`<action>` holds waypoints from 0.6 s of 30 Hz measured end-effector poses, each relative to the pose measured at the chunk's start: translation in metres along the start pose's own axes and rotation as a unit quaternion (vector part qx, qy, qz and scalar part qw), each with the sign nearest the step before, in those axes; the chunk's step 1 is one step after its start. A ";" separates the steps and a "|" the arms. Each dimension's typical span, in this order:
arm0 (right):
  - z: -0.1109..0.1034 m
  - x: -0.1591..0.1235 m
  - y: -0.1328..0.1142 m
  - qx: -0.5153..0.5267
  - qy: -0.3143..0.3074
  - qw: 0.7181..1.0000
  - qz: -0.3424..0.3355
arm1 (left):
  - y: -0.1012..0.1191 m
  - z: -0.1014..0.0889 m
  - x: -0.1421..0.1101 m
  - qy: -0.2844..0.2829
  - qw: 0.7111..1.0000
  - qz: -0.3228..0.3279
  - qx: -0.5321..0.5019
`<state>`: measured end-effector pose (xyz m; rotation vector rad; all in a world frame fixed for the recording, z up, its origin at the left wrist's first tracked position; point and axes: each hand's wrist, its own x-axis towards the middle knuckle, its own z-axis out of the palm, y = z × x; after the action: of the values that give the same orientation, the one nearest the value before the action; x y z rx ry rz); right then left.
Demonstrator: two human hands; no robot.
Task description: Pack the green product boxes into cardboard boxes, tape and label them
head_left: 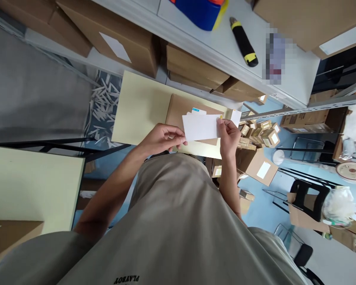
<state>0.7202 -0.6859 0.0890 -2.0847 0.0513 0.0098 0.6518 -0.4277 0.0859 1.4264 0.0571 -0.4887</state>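
Both my hands hold a white label sheet (pixel 201 127) in front of my chest. My left hand (pixel 161 138) pinches its left edge with fingers curled. My right hand (pixel 229 136) pinches its right edge, thumb and fingers closed on it. More white sheets, one with a blue tab (pixel 195 111), fan out behind it. Just beyond lies a flat brown cardboard box (pixel 178 109) on a pale yellow tabletop (pixel 139 105).
A grey shelf (pixel 296 79) above carries a black-and-yellow utility knife (pixel 243 41) and a blue container (pixel 200 12). Cardboard boxes (pixel 192 65) sit under it. Small labelled boxes (pixel 259 132) pile on the blue floor at right. White paper strips (pixel 102 105) litter the left. Another pale table (pixel 32 186) stands nearby.
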 end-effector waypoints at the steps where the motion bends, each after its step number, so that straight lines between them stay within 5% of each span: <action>1: 0.009 -0.002 -0.004 -0.010 -0.008 1.000 -0.001 | 0.000 -0.007 -0.005 -0.002 1.000 0.002 -0.002; 6: 0.052 -0.026 -0.033 -0.134 -0.092 0.985 -0.055 | -0.003 -0.037 -0.026 0.028 0.999 0.020 0.001; 10: 0.068 -0.064 -0.071 -0.075 -0.150 0.976 -0.139 | -0.006 -0.057 -0.040 0.057 0.997 0.042 0.025; 18: 0.100 -0.095 -0.105 -0.119 -0.151 0.960 -0.203 | -0.011 -0.079 -0.059 0.062 0.992 0.072 0.087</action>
<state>0.6308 -0.5440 0.1335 -2.2753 -0.5887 0.0877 0.6145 -0.3360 0.0822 1.6192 0.0105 -0.2911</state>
